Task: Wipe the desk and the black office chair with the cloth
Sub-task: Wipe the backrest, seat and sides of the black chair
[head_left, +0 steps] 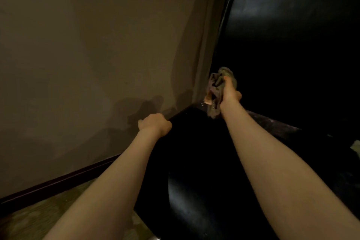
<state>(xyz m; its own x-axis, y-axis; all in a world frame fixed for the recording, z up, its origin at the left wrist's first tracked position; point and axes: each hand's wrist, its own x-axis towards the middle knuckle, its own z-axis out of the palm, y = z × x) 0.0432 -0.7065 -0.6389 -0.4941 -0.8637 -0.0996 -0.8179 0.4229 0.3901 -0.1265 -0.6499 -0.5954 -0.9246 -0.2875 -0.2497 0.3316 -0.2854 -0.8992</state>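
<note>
Where the beige wall (87, 45) rises left of the black chair (187, 200), a dark skirting (58, 179) runs along its foot. The left hand (153, 124) sits at the chair's upper left edge, fingers curled over it. Above the chair's far edge, the right hand (229, 93) grips the bunched cloth (215, 84), fingers closed round it. Whether the cloth's hanging end touches the chair cannot be told.

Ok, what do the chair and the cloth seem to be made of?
Chair: black and smooth, with a dull sheen where light hits, so probably leather or vinyl; I cannot tell which. Cloth: soft matte fabric, greyish-green, bunched in deep folds in the right hand.
</note>
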